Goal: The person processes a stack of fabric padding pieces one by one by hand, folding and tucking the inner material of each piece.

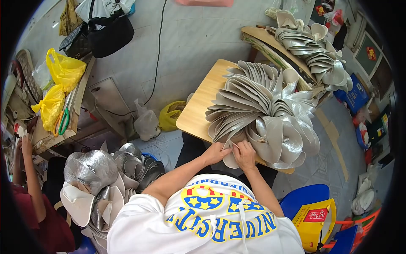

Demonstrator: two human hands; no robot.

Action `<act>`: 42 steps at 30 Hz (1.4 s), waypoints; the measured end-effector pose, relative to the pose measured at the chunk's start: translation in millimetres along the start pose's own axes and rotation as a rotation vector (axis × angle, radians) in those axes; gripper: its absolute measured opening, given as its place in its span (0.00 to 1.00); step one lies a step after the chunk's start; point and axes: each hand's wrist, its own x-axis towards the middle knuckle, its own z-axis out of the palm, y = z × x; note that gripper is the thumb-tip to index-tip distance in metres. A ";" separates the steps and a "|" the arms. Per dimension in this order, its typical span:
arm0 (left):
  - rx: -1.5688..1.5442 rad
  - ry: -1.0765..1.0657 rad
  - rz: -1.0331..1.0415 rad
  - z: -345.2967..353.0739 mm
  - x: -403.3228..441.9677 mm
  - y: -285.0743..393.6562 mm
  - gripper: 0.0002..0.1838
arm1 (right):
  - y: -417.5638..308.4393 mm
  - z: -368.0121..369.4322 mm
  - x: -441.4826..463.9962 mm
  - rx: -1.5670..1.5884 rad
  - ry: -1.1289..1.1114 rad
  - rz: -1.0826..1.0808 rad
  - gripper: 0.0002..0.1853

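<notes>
A big pile of curved, petal-shaped sheet pieces [239, 99], matte grey on one face and shiny silver on the other, lies fanned out on a wooden board [196, 108] in front of me. At the pile's near edge, my left hand [216, 153] has its fingers closed on the edge of a grey sheet piece [230, 161]. Close beside it, my right hand [245, 155] pinches the same piece or one touching it; I cannot tell which. Both sets of fingertips are partly hidden among the overlapping edges.
More silver-grey pieces are heaped at my left [91, 167] and on a bench [262, 36] at the back right. A co-worker's arm [31, 169] is at far left, beside a table with yellow bags [65, 70] and scissors [63, 121]. A blue stool [304, 197] stands at right.
</notes>
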 end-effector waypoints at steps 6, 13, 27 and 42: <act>-0.003 -0.001 0.011 -0.2 0.2 0.3 0.19 | -1.1 -0.5 -1.4 0.007 0.000 0.008 0.07; -0.008 -0.006 -0.008 1.8 2.9 -6.6 0.19 | -2.5 -2.5 -2.0 0.022 0.014 0.008 0.06; -0.019 -0.043 -0.036 1.8 4.7 -8.8 0.16 | -3.6 -5.0 -7.8 0.104 0.010 0.085 0.06; -0.135 -0.142 -0.102 -0.3 1.5 1.2 0.18 | -17.5 -25.1 -10.3 0.298 0.022 0.270 0.03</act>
